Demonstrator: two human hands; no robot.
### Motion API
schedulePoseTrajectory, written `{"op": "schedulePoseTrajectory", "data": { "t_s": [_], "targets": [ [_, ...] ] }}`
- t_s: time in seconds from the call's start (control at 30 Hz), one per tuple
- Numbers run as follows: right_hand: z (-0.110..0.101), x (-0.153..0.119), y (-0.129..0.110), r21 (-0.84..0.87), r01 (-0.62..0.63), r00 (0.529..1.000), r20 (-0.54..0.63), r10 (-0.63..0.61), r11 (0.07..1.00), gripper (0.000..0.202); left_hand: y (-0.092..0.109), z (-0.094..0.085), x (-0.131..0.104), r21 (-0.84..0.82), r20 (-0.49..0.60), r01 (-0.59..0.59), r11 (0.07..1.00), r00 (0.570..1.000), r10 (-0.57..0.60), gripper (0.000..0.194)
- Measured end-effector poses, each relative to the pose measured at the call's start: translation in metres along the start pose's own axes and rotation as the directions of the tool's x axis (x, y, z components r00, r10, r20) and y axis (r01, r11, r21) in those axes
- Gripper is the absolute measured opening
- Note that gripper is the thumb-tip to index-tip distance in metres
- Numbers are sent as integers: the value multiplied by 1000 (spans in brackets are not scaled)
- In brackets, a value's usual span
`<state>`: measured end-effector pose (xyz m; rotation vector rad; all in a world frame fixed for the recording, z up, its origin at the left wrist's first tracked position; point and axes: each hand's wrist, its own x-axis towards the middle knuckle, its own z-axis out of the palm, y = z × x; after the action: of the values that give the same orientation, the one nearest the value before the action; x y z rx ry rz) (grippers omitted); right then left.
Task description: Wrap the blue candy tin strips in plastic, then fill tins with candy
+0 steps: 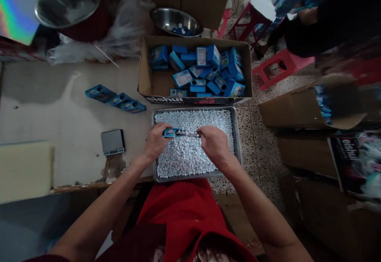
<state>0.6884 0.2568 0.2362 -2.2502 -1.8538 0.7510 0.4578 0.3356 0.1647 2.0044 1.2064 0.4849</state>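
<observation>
A metal tray (238, 143) full of small white pellets lies in front of me. Over its left part my left hand (157, 139) holds a small blue box (170, 132), its round opening facing right. My right hand (212, 141) is closed on the right end of a narrow scoop (189, 134) that carries white pellets. The scoop's left end meets the box's opening. Behind the tray stands a cardboard box (195, 100) holding several blue boxes (182, 78). Several more blue boxes (120, 100) stand on the table to the left.
A small scale (113, 141) sits on the table (74, 123) at the left. Metal bowls (193, 26) and plastic bags (127, 27) are at the back. Right of the tray are a pink stool (282, 65), cartons (303, 115) and a person in dark clothing (327, 27).
</observation>
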Motion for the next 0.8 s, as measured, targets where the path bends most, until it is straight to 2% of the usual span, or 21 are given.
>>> {"op": "schedulePoseTrajectory", "data": {
  "t_s": [0.07,0.13,0.23,0.27,0.33,0.4,0.47,0.5,0.57,0.63,0.7,0.73,0.8],
  "targets": [
    [-11,3,-23,-149,-3,999,47,10,989,29,-3,2,0,-15,-4,-12,1000,1000,12,31],
    [-14,6,-42,-222,14,999,47,-4,975,28,-6,4,0,-29,-17,-16,999,1000,15,30],
    [-11,4,-49,-188,80,996,-21,-86,979,29,-12,4,1,-72,-22,10,997,1000,-12,26],
    [-9,0,-43,-147,106,992,-58,-115,983,30,-16,2,2,-112,-15,42,993,999,-44,26],
    [-4,-15,-14,-54,118,981,-151,-125,992,32,-24,-2,3,-266,33,158,951,987,-155,30],
    [7,-33,32,24,31,972,-234,-25,999,33,-32,-7,2,-426,116,277,861,961,-252,36],
    [32,-49,82,102,-130,957,-249,152,986,30,-38,-9,0,-507,198,339,792,940,-276,39],
    [49,-53,103,198,-212,936,-242,257,957,28,-41,-10,-2,-514,228,352,782,935,-271,40],
    [92,-52,131,363,-273,916,-186,357,891,25,-44,-9,-6,-505,261,371,779,926,-272,41],
    [133,-43,137,469,-263,927,-118,355,843,26,-45,-8,-9,-491,247,386,781,921,-300,43],
    [159,-33,129,545,-239,944,-64,324,803,28,-45,-8,-10,-463,207,392,795,920,-334,44],
    [163,-29,124,582,-231,948,-45,314,780,30,-44,-9,-10,-442,192,393,806,920,-343,45],
    [158,-28,116,644,-215,955,-19,296,734,31,-41,-11,-8,-390,182,388,835,921,-344,45]
  ]
}}
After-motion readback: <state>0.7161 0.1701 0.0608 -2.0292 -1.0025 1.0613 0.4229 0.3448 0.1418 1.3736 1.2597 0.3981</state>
